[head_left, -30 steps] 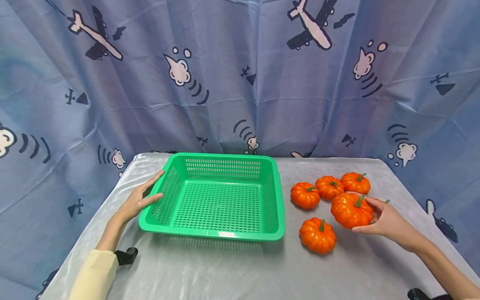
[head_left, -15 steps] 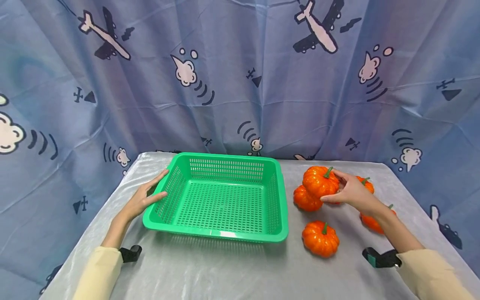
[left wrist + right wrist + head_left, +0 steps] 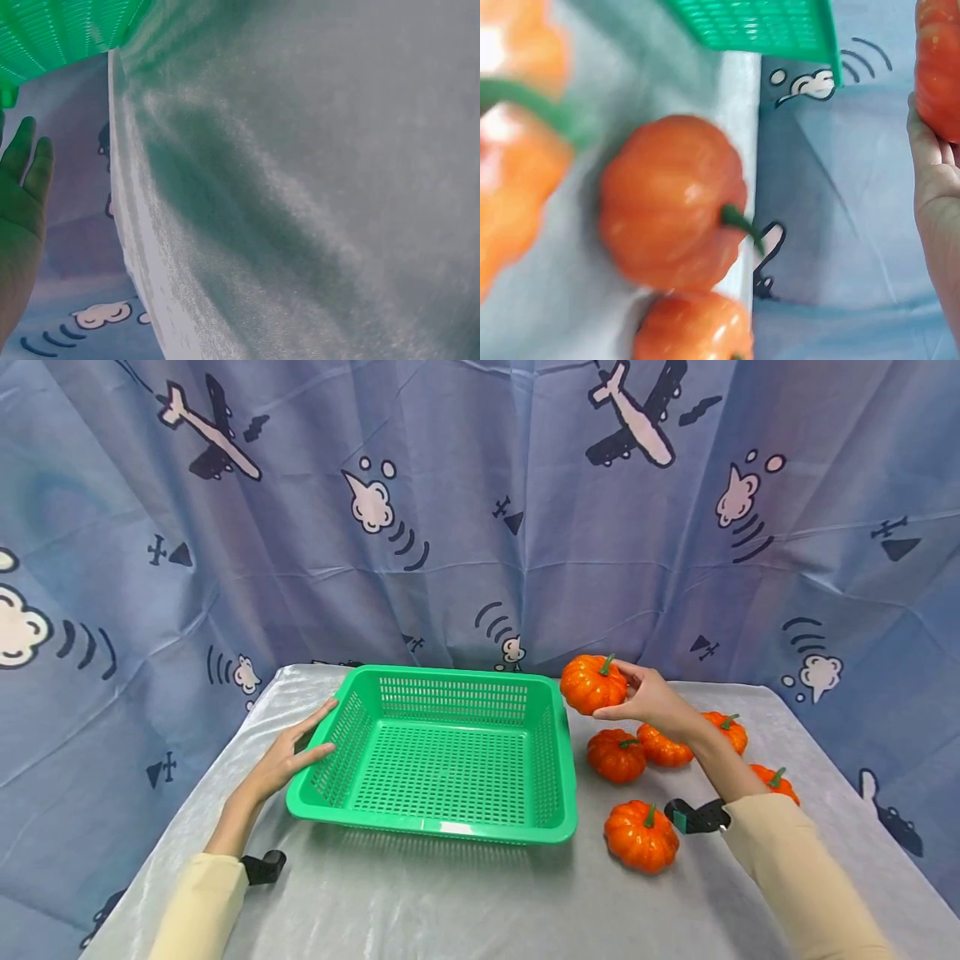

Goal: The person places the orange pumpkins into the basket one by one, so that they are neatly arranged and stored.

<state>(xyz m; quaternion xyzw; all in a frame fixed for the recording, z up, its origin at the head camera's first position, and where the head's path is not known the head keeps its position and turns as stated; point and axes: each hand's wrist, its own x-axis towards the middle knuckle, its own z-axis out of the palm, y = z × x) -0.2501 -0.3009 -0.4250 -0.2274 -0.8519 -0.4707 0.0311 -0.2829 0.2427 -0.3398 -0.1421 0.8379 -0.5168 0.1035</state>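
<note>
The right hand grasps a ribbed orange pumpkin that, carried low, could clip the far right corner of the green rectangular plastic basket.

On my head view I see a plain, pale yellow left sleeve and a matching right sleeve, each ending short of the bare left hand and right hand. A black, round-ended left fitting juts out beside its sleeve; the black right fitting shows a small teal patch.
</note>
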